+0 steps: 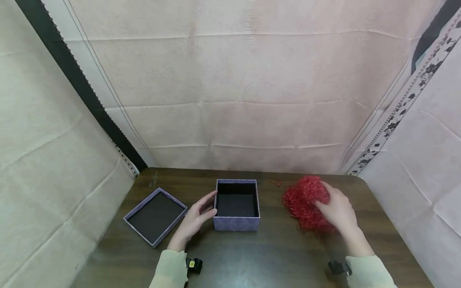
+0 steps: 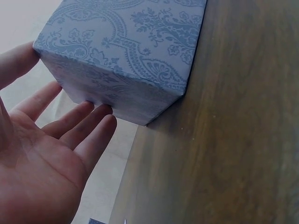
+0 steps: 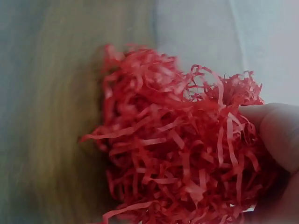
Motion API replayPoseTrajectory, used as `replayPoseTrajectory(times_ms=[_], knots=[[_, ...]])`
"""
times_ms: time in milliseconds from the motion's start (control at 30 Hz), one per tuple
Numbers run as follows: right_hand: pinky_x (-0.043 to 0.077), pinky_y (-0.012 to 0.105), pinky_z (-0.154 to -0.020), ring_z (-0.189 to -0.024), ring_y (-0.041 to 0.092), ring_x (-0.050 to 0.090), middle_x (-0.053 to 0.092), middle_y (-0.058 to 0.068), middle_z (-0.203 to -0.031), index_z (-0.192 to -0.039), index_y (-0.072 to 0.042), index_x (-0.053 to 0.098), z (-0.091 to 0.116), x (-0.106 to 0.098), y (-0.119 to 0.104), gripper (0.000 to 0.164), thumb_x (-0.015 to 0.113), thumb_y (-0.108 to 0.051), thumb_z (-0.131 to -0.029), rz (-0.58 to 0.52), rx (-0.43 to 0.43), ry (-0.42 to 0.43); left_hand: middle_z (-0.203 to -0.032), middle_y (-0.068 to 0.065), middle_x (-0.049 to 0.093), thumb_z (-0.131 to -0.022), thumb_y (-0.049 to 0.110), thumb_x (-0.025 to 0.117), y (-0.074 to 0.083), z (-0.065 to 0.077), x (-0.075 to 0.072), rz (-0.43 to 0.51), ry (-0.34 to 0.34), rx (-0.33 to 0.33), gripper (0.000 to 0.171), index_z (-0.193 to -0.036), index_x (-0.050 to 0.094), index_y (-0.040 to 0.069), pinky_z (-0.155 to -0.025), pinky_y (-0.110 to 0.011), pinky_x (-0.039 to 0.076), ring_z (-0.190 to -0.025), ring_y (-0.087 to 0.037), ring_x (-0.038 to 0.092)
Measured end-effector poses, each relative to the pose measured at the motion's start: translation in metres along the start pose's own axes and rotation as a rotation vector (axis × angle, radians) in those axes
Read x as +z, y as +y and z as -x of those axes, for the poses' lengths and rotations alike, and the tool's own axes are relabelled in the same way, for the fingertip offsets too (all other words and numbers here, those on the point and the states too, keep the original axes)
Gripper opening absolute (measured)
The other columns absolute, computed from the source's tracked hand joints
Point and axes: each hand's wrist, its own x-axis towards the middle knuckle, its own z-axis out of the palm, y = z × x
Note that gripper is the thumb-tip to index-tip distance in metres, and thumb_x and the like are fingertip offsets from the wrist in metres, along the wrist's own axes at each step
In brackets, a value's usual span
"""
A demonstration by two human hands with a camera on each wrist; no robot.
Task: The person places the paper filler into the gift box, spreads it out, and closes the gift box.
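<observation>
Left of the box (image 1: pixel 237 224) — black-lined lid (image 1: pixel 156 218), open side up; box lilac outside, bare black interior; at its left wall, left hand (image 1: pixel 195 216), fingers spread, touching; right of box — red shredded paper (image 1: pixel 306 200), thin tangled strips, pinched by the right hand (image 1: pixel 338 210).

Head view looks down; wrist views (nearer) share box (image 2: pixel 122 52) left, shreds (image 3: pixel 177 142) right.

Pale green sleeves (image 1: pixel 170 269) end right beside black wrist cameras (image 1: pixel 196 265), the left one bearing a small yellow square (image 1: pixel 192 264).
</observation>
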Motion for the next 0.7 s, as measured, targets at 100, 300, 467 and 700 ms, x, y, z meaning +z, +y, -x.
replayPoseTrajectory(times_ms=[100,300,467,700], knots=[[0.043,0.080,-0.100,-0.131,0.060,0.050,0.053,0.038,-0.144,-0.162,-0.001,0.040,0.004,-0.006,-0.005,0.075,0.075,-0.020,-0.098,-0.035,-0.004,0.054,-0.171,-0.017,0.036,-0.107,0.004,0.062,0.000,0.000,0.000,-0.010,-0.003,-0.004,0.063,-0.165,0.038,0.005,-0.124,-0.059,0.031,-0.155,-0.041,0.035],[0.044,0.080,-0.097,-0.128,0.058,0.053,0.056,0.036,-0.141,-0.161,-0.003,0.043,0.010,-0.019,-0.014,0.073,0.075,-0.020,-0.098,-0.059,-0.027,0.132,-0.170,-0.015,0.037,-0.107,0.004,0.062,0.000,0.001,0.000,-0.017,0.004,-0.010,0.063,-0.165,0.039,0.007,-0.124,-0.058,0.032,-0.155,-0.040,0.035],[0.045,0.081,-0.095,-0.125,0.058,0.054,0.057,0.036,-0.140,-0.162,-0.005,0.043,0.015,-0.030,-0.019,0.073,0.075,-0.021,-0.098,-0.061,-0.030,0.174,-0.170,-0.016,0.037,-0.107,0.004,0.062,0.000,0.001,0.000,-0.011,0.008,-0.010,0.062,-0.165,0.041,0.009,-0.123,-0.058,0.033,-0.155,-0.040,0.036],[0.045,0.081,-0.093,-0.124,0.058,0.055,0.057,0.035,-0.140,-0.162,-0.006,0.044,0.020,-0.046,-0.029,0.073,0.075,-0.019,-0.098,-0.060,-0.056,0.228,-0.170,-0.015,0.037,-0.107,0.005,0.063,0.000,-0.001,-0.001,-0.003,0.000,-0.004,0.062,-0.165,0.041,0.009,-0.123,-0.057,0.033,-0.155,-0.040,0.036]])
